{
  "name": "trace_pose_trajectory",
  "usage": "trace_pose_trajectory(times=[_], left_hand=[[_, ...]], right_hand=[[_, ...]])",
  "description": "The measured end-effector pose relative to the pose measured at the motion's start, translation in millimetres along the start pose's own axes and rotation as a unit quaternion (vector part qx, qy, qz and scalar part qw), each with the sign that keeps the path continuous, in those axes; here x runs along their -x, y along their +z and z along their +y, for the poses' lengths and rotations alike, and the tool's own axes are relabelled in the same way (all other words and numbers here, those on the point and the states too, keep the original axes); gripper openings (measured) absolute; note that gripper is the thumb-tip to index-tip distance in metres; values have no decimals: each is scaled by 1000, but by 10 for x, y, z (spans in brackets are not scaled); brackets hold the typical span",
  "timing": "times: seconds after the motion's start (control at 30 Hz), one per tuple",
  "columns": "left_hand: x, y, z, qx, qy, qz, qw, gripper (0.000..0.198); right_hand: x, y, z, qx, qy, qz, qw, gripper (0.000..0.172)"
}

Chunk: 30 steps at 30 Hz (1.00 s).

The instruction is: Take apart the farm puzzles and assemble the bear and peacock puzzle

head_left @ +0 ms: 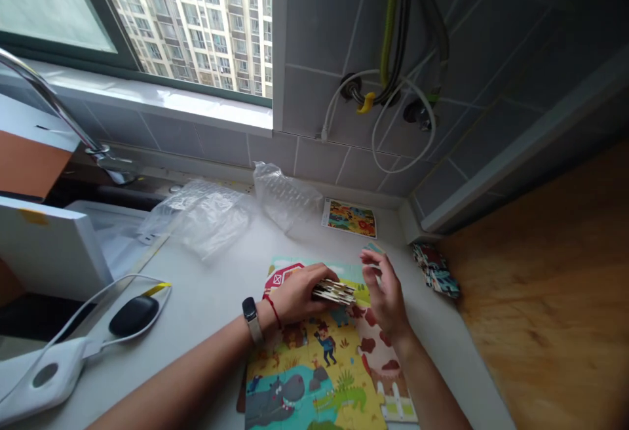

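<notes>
My left hand (299, 293), with a watch and a red cord at its wrist, is closed around a stack of puzzle pieces (335, 291), their edges facing right. Just right of it, my right hand (388, 295) is raised with thumb and index finger apart. A small bluish piece (374, 247) shows behind its fingertips; whether they touch it I cannot tell. Below both hands lies a joined puzzle (327, 377) with a hippo, a crocodile and a figure in a hat. It overlaps a farm puzzle (381, 345) showing a cow and a red barn, partly hidden by my hands.
A picture card (349, 218) lies near the wall, beside crumpled clear plastic bags (285, 197). Another pile of puzzle pieces (436, 270) sits at the counter's right edge. At left are a black device (133, 316), a white cable, a power strip (54, 377) and a faucet (115, 166).
</notes>
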<state>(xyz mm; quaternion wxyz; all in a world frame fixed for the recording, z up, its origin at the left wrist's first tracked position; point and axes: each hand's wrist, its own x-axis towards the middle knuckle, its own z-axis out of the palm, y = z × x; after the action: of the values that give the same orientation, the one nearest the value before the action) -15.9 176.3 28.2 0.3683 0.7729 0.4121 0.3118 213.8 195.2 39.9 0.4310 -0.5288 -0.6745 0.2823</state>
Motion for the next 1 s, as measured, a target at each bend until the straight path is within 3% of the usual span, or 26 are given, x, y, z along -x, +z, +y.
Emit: trace_pose_trajectory(times=[0.07, 0.17, 0.33, 0.53, 0.7, 0.8, 0.9, 1.0], left_hand=[[0, 7, -24, 1, 6, -5, 1000, 33], [4, 15, -47, -2, 3, -7, 1000, 38], [5, 8, -50, 3, 29, -3, 1000, 39], [10, -2, -46, 3, 40, 2, 999, 38], [26, 10, -56, -12, 20, 7, 1000, 38], [32, 33, -61, -8, 25, 17, 1000, 39], [33, 69, -76, 12, 18, 45, 999, 59], [31, 105, -112, 35, 2, 61, 998, 84]], right_hand=[[-173, -64, 155, 57, 34, 50, 997, 48], [-435, -176, 428, 174, 45, 67, 981, 51], [-714, -303, 719, 196, 64, 70, 976, 49], [-694, -307, 760, 131, 83, 69, 985, 61], [-546, -266, 572, 47, 94, 73, 992, 60], [-449, -201, 338, -6, 81, 19, 996, 52], [-362, -168, 94, -69, 50, -128, 988, 41], [-319, -191, -76, -66, 19, -252, 965, 36]])
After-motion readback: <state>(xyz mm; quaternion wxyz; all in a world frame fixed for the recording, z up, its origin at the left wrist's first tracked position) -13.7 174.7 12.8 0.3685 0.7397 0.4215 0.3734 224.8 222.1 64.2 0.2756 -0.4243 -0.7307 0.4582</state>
